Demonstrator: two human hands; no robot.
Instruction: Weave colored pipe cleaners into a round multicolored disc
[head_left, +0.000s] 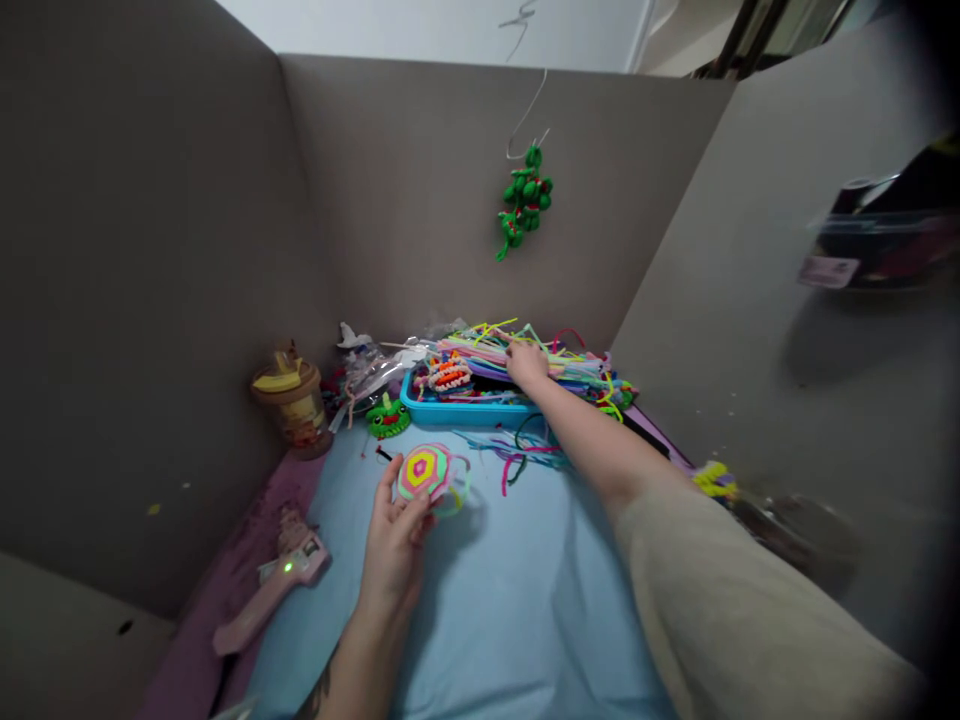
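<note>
The ringed disc (424, 472) is above the blue cloth (495, 610), where I see it pinched between the thumb and fingers of the left hand (400, 535). Beyond it, the right hand (527, 364) reaches onto the pipe cleaners (480, 350) heaped in the blue tray (469, 413); I cannot tell whether its fingers grip any. I see a pink glue gun (283, 583) lying at left, its green light lit.
</note>
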